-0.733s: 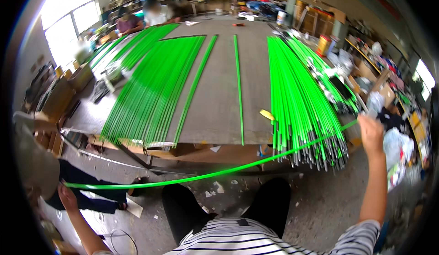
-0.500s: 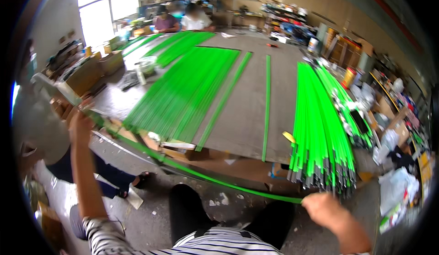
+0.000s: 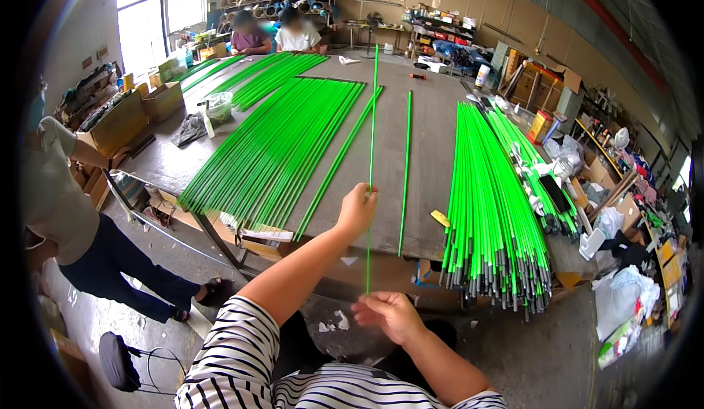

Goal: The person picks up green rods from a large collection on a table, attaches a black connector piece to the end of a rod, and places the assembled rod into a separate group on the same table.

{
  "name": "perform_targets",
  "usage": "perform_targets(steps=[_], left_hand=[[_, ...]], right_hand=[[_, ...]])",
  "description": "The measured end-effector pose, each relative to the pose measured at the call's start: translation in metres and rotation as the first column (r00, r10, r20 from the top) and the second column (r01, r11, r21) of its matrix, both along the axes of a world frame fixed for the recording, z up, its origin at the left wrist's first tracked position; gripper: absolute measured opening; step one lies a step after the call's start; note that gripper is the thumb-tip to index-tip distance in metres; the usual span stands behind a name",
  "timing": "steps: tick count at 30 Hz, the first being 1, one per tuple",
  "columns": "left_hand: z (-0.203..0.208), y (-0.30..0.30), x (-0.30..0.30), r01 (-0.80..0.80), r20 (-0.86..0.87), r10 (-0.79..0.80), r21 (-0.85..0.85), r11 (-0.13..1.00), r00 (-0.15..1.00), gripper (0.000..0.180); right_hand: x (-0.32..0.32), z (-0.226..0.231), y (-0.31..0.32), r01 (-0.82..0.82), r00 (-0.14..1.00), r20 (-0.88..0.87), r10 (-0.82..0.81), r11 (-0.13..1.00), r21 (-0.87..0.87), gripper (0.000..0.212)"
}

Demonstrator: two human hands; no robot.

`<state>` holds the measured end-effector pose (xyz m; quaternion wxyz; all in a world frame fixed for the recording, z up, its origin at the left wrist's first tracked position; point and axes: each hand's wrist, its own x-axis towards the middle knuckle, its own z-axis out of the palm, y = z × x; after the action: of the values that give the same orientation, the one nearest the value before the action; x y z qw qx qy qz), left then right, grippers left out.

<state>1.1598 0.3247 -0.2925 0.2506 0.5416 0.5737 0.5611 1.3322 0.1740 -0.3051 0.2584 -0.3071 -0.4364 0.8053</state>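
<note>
A thin green rod [image 3: 372,130] stands nearly upright in front of me over the table's near edge. My left hand [image 3: 358,209] is closed round its lower part. Below it, my right hand [image 3: 392,315] has thumb and fingers loosely round the rod's bottom end; its fingertips are slightly blurred. On the table, a wide row of similar green rods [image 3: 282,141] lies to the left of the held one. A single green rod [image 3: 405,174] lies to the right. Farther right spreads a thick bundle of green rods [image 3: 488,204] with dark grey ends toward me.
The grey table [image 3: 429,127] fills the middle. A person [image 3: 62,189] stands at its left side; two people [image 3: 297,39] are at the far end. A yellow piece [image 3: 440,218] lies by the bundle, a phone [image 3: 554,193] beyond it. A black stool [image 3: 119,361] stands lower left.
My left hand has come from the far left to the middle. My right hand has moved left. The rod, earlier stretched sideways between them, now stands upright; my view has shifted slightly.
</note>
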Motion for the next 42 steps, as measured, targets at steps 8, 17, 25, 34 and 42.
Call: perform_targets(steps=[8,17,25,34,42], left_hand=[[-0.019,0.064,0.012,-0.104,-0.481,0.024,-0.140,0.985,0.876,0.022],[-0.030,0.101,0.039,-0.218,-0.653,0.025,-0.216,0.952,0.757,0.024],[-0.027,0.111,0.046,-0.241,-0.724,0.068,-0.139,0.960,0.686,0.024],[-0.029,0.106,0.042,-0.158,-0.769,0.033,-0.089,0.983,0.638,0.022],[-0.029,0.112,0.043,-0.181,-0.752,0.044,-0.101,0.978,0.657,0.022]], right_hand=[[0.047,-0.052,0.000,0.000,0.981,0.193,0.035,0.984,-0.176,0.034],[0.138,-0.187,-0.043,0.349,0.920,0.293,-0.261,0.885,-0.308,0.028],[0.143,-0.207,-0.047,0.331,0.839,0.447,-0.309,0.943,0.032,0.019],[0.128,-0.205,-0.039,0.403,0.816,0.463,-0.348,0.915,-0.023,0.019],[0.130,-0.232,-0.047,-0.037,0.632,0.722,-0.281,0.920,0.390,0.014]])
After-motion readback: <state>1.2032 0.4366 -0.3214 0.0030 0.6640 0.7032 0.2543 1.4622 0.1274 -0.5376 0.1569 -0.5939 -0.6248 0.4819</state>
